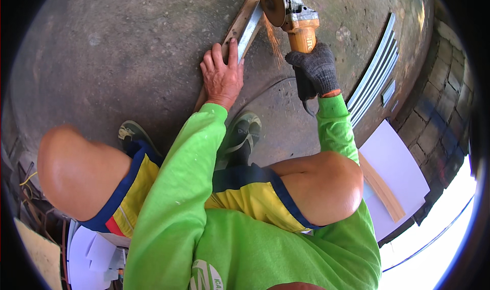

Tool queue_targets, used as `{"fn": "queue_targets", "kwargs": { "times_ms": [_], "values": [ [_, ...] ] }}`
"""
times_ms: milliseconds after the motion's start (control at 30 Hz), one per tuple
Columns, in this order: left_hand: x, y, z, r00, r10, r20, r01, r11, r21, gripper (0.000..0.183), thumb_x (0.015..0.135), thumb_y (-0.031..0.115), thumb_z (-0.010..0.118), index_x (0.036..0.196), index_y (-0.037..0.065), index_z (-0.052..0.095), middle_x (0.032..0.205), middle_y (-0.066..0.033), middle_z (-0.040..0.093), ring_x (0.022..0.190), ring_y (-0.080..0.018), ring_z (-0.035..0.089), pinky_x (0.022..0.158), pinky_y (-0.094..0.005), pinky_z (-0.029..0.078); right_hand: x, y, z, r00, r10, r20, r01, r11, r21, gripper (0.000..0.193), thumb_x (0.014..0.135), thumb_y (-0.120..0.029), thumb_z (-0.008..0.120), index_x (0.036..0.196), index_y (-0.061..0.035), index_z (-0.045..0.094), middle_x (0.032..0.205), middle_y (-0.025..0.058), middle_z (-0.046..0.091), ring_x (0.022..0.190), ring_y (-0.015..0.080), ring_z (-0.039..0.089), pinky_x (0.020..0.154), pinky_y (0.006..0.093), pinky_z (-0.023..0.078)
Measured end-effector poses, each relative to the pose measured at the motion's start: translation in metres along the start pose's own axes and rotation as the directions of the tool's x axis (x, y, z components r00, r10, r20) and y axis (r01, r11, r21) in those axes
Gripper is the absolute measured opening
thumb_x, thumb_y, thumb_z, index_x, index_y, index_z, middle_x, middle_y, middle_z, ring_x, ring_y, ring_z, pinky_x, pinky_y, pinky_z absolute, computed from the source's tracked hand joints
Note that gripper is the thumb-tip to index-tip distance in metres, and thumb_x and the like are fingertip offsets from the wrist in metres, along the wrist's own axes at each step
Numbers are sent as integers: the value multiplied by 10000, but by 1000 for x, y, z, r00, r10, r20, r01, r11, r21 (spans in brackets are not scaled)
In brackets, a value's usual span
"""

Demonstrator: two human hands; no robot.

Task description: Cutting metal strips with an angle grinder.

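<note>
My bare left hand (223, 75) is closed over the near end of a silvery metal bar (249, 32), its index finger stretched along it. Under the bar lies a long wooden board (237, 27) on the ground. In a dark grey knitted glove, my right hand (317, 68) grips the orange body of an angle grinder (302, 34). The grinder's round disc (272, 5) stands at the far part of the bar, and orange sparks (273, 39) spray down toward me. A dark cord (270, 86) trails from the grinder across the ground.
Several long metal strips (375, 68) lie on the concrete floor (127, 50) at the right, beside a few short pieces (388, 93). Nearer are a white sheet (395, 157) and a wooden strip (380, 185). A block wall (439, 86) edges the right. My feet (245, 131) are close to the board.
</note>
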State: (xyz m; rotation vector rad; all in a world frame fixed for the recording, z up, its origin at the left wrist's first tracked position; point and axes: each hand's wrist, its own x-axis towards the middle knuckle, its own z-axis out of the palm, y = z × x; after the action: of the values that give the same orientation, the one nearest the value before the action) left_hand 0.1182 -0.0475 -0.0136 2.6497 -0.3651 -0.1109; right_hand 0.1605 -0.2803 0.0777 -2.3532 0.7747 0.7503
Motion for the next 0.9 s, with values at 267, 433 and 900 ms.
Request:
{"fn": "queue_targets", "kwargs": {
  "times_ms": [267, 433, 900],
  "values": [
    [2, 1, 0, 1000, -9, 15, 9, 1000, -8, 600, 919, 293, 687, 1463, 153, 477, 1342, -204, 423, 1148, -396, 446, 927, -527, 400, 14, 9, 7, 998, -54, -27, 56, 995, 86, 592, 621, -407, 846, 1050, -29, 695, 867, 180, 734, 813, 327, 725, 757, 414, 564],
    [1, 1, 0, 1000, -8, 20, 8, 1000, -15, 615, 917, 298, 689, 1472, 153, 466, 1341, -207, 423, 1151, -401, 445, 927, -535, 400, 9, -1, 5, 999, -12, -36, 14, 997, 70, 589, 620, -398, 845, 1047, -23, 693, 844, 156, 733, 774, 306, 721, 733, 408, 563],
    [-1, 0, 1, 1000, -7, -9, 7, 1000, -5, 619, 907, 309, 705, 1469, 181, 478, 1333, -184, 434, 1158, -389, 444, 913, -531, 390, -10, 21, -9, 998, 56, -18, -43, 899, 435, 425, 642, -255, 885, 920, 3, 694, 759, 90, 709, 654, 187, 689, 616, 326, 554]
  ]
}}
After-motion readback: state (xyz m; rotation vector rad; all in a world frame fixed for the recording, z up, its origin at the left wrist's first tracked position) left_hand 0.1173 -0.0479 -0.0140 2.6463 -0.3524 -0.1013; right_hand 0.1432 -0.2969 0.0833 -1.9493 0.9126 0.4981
